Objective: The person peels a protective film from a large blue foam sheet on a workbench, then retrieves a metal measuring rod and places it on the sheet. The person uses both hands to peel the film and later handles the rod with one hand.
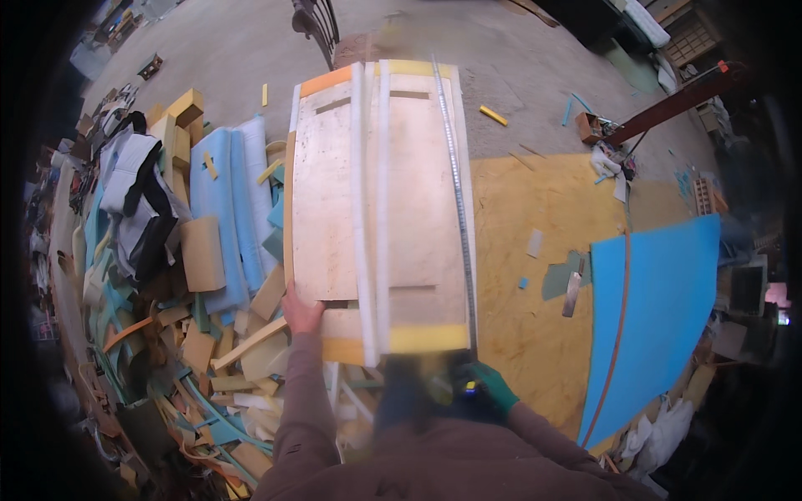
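the left hand (301, 316) is bare and lies on the near left corner of a pale wooden board (334, 209), fingers curled over its edge, gripping it. the right hand (493, 388) wears a green glove and is closed around the case of a tape measure (455, 209), whose single metal blade runs up along the right side of the board to its far end. the board lies lengthwise away from the person on a yellow foam sheet (535, 309). two white strips (372, 225) lie side by side down the middle of the board. one blue foam sheet (660, 309) lies to the right, curling up at its edge. to the left is a heap of foam offcuts (209, 250), too many to count.
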`<move>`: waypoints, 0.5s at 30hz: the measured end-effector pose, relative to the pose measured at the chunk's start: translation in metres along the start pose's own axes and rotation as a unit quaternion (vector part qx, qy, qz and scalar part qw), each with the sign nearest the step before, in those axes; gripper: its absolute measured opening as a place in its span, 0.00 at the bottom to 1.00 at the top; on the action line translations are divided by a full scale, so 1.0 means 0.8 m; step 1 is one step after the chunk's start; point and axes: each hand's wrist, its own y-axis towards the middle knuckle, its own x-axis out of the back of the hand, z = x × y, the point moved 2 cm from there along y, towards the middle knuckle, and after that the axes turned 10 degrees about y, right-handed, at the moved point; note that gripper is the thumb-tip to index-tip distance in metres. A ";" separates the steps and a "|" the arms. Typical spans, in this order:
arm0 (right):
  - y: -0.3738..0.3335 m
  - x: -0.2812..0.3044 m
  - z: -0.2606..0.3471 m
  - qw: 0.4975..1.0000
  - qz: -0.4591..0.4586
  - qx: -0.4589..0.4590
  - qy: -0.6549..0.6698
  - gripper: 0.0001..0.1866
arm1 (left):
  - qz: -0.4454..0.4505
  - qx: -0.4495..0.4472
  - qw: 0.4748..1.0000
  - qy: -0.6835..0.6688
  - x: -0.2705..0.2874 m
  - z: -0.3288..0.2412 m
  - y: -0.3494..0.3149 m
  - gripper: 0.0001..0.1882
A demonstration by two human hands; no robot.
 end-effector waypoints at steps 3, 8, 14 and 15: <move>-0.004 -0.027 0.009 0.996 0.022 -0.080 0.039 0.16 | 0.017 -0.004 1.000 0.001 -0.017 0.016 0.005 0.56; -0.007 -0.062 -0.016 0.937 0.068 -0.209 0.273 0.17 | 0.059 -0.008 0.998 0.000 -0.024 0.036 0.010 0.58; -0.020 -0.074 -0.041 0.952 0.085 -0.169 0.239 0.19 | 0.042 -0.063 0.997 0.013 -0.016 0.030 0.003 0.48; -0.021 -0.075 -0.042 0.966 0.093 -0.159 0.179 0.21 | 0.038 -0.088 0.995 0.026 -0.014 0.022 -0.003 0.45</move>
